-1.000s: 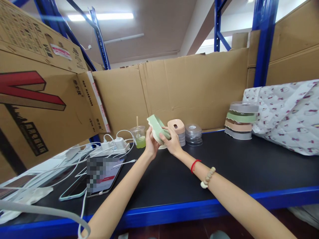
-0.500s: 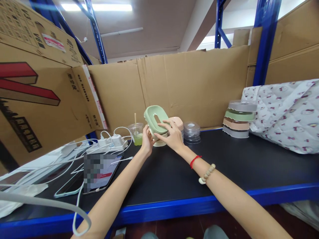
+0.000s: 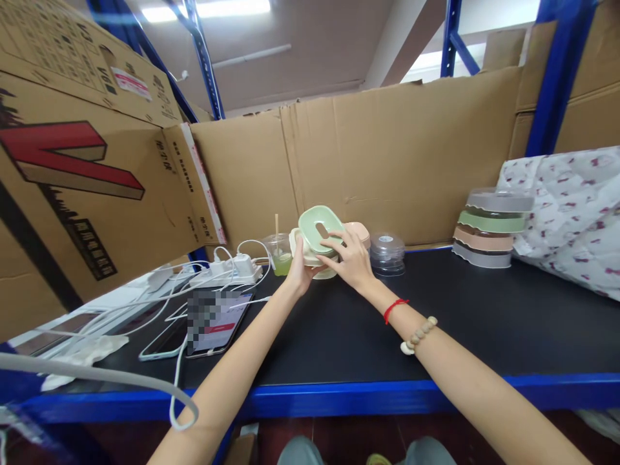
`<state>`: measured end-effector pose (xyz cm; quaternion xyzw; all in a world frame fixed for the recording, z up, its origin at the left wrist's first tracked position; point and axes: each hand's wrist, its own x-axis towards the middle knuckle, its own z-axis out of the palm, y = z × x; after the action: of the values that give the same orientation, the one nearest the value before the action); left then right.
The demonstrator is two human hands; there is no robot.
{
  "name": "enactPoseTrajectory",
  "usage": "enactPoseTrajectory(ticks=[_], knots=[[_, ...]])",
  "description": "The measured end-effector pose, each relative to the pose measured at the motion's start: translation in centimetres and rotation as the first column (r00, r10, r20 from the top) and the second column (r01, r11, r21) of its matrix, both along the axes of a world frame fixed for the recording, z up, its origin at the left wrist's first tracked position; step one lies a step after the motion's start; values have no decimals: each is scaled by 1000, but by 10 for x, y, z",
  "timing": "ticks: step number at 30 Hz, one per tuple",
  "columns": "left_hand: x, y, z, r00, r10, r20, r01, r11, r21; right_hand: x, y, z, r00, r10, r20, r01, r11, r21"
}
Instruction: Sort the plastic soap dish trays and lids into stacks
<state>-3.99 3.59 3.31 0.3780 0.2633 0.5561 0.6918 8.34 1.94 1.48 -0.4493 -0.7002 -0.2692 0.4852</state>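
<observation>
A pale green, shallow rounded lid (image 3: 314,226) with an oblong slot is raised at a tilt above the back of the dark tabletop. My right hand (image 3: 356,259) grips its right edge, fingers on the inner face and thumb below. My left hand (image 3: 301,274) is closed round a cream rounded piece (image 3: 294,240) just behind and left of the green lid. The two pieces overlap, and whether they touch I cannot tell. Below them another cream part (image 3: 325,274) shows in part. Behind my right hand a pink container (image 3: 359,230) is partly hidden.
Clear round plastic lids (image 3: 387,255) are stacked right of the pink container. Farther right stands a stack of grey, green and peach wavy-edged pieces (image 3: 489,242). A drink cup (image 3: 281,263), a power strip (image 3: 230,276), cables and a phone (image 3: 217,323) lie left.
The green lid has shifted right relative to my left hand, and more of the cream piece shows at its left. My view has turned a little to the left.
</observation>
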Motion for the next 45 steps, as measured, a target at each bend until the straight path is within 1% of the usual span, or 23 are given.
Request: enactPoseTrajectory(ticks=[2, 5, 8, 10, 13, 15, 17, 21, 27, 30, 33, 35, 38, 40, 43, 45], knots=[[1, 0, -1, 997, 61, -46, -60, 998, 5, 6, 3, -1, 998, -46, 34, 44, 997, 65], [2, 1, -2, 974, 201, -106, -200, 980, 23, 15, 7, -2, 992, -118, -48, 122, 988, 96], [1, 3, -2, 941, 303, -153, -303, 953, 27, 24, 10, -2, 967, -168, -191, 181, 982, 54], [1, 4, -2, 925, 334, -178, -334, 942, 35, 29, 11, -2, 949, -189, -251, 196, 981, 2], [1, 5, -3, 926, 329, -185, -324, 944, 61, 37, 13, -3, 937, -217, -275, 194, 975, -108], [1, 6, -5, 939, 305, -158, -296, 952, 81, 41, 16, -6, 929, -239, -283, 191, 964, -187], [1, 8, -6, 952, 277, -129, -264, 959, 108, 44, 19, -10, 919, -262, -296, 194, 951, -240], [1, 12, -10, 960, 249, -132, -230, 963, 141, 47, 22, -14, 902, -290, -320, 203, 939, -278], [0, 14, -16, 959, 208, -193, -174, 969, 176, 41, 16, -9, 911, -301, -281, 206, 924, -323], [0, 14, -18, 945, 248, -211, -212, 961, 180, 39, 13, -8, 912, -294, -285, 195, 924, -328], [0, 15, -21, 921, 295, -254, -254, 950, 182, 40, 12, -7, 920, -245, -306, 160, 947, -279], [0, 16, -24, 892, 332, -306, -283, 939, 196, 41, 10, -6, 924, -227, -307, 145, 953, -268], [0, 19, -30, 831, 377, -410, -307, 924, 228, 43, 10, -4, 929, -228, -292, 137, 944, -300], [0, 21, -33, 798, 399, -453, -330, 917, 225, 45, 11, -5, 937, -219, -272, 131, 942, -308], [-1, 23, -35, 778, 433, -456, -368, 901, 228, 48, 16, -9, 952, -197, -233, 127, 951, -283], [-2, 24, -36, 762, 454, -462, -371, 891, 262, 48, 19, -11, 953, -208, -221, 144, 951, -272]])
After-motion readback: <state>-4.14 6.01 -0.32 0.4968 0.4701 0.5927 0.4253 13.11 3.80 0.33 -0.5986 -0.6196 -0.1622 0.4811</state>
